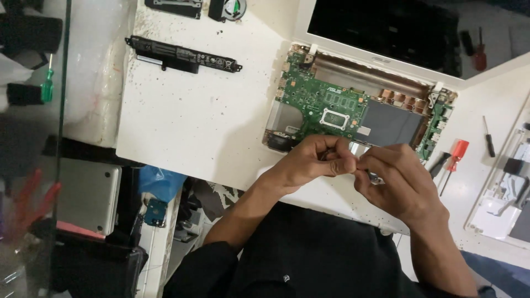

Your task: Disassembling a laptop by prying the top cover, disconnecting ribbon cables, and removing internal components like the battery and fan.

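Nearest, the left hand (309, 163) and right hand (397, 182) meet with fingers pinched on a tiny part (359, 164), perhaps a screw, above the opened laptop's (353, 105) near edge. Farther left on the white table (193, 116) lies a long black battery (182, 54) with a pale label strip.

I am at an electronics repair bench. Just beyond my hands (359, 168) an opened laptop (353, 105) lies on the white worktable (193, 121) with its green circuit board bare. Farther out to the left lie a long black battery pack (182, 54) and a small cooling fan (227, 9). To the right of my hands lie a red-handled screwdriver (454, 157) and a black one (488, 137). A green-handled screwdriver (48, 80) lies far left, and a loose drive (88, 196) sits below the table there.
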